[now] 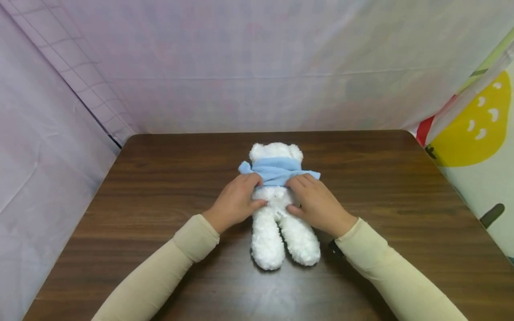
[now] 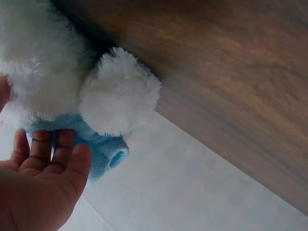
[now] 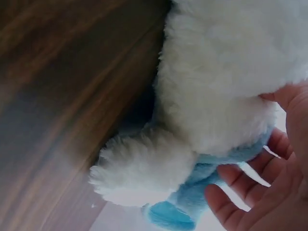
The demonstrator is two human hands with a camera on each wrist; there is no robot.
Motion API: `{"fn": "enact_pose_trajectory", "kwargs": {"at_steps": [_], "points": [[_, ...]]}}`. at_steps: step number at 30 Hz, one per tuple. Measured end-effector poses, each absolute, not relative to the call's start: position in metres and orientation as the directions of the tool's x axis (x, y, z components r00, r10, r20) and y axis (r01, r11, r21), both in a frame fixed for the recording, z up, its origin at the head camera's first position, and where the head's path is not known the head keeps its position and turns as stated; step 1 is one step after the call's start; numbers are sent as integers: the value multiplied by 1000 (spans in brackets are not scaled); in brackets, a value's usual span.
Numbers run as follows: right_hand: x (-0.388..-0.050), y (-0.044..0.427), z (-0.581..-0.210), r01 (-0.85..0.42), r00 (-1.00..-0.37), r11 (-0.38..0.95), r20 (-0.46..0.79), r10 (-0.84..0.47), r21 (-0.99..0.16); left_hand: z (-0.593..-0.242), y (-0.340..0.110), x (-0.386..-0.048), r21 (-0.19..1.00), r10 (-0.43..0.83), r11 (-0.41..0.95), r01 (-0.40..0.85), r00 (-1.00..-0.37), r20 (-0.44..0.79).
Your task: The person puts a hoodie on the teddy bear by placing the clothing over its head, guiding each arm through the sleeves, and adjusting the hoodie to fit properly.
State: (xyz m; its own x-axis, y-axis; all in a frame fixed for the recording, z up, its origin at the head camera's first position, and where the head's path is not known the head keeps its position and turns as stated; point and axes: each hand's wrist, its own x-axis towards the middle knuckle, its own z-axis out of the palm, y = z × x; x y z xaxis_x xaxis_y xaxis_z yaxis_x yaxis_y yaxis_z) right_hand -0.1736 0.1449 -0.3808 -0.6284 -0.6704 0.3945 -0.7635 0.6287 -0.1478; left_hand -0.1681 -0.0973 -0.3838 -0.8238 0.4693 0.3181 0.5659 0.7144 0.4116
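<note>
- Two hands on a white plush toy point(image 1: 275, 196): left hand point(image 1: 237, 200) and right hand point(image 1: 319, 203) both loosely curved, fingertips at lower hem of blue garment point(image 1: 275, 169), thumbs on fur below; no firm pinch visible.
- Toy lies mid-table point(image 1: 160, 187), head toward far edge, legs toward near edge.
- Step, judged: settling garment over body.
- Best done drawing both sides evenly so hem comes out level; brace fur with thumbs against sliding.
- Sleeve opening point(image 2: 118, 158) sits beside rounded white part point(image 2: 120, 91); can't tell if arm's inside, check before tugging.
</note>
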Motion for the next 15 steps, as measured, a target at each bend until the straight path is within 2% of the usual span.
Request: {"fn": "enact_pose_trajectory", "kwargs": {"at_steps": [5, 10, 15], "points": [[-175, 143, -383, -768, -618, 627, 412, -669, -133, -383, -94, -167, 342, 480, 733, 587, -804, 351], [-174, 143, -380, -779, -584, 620, 466, -665, -91, -383, -91, -167, 193, 511, 725, 661, -704, 493], [-175, 144, -373, -784, -543, 617, 550, -635, -62, -377, -88, -169, 91, 488, 736, 671, -618, 616]]}}
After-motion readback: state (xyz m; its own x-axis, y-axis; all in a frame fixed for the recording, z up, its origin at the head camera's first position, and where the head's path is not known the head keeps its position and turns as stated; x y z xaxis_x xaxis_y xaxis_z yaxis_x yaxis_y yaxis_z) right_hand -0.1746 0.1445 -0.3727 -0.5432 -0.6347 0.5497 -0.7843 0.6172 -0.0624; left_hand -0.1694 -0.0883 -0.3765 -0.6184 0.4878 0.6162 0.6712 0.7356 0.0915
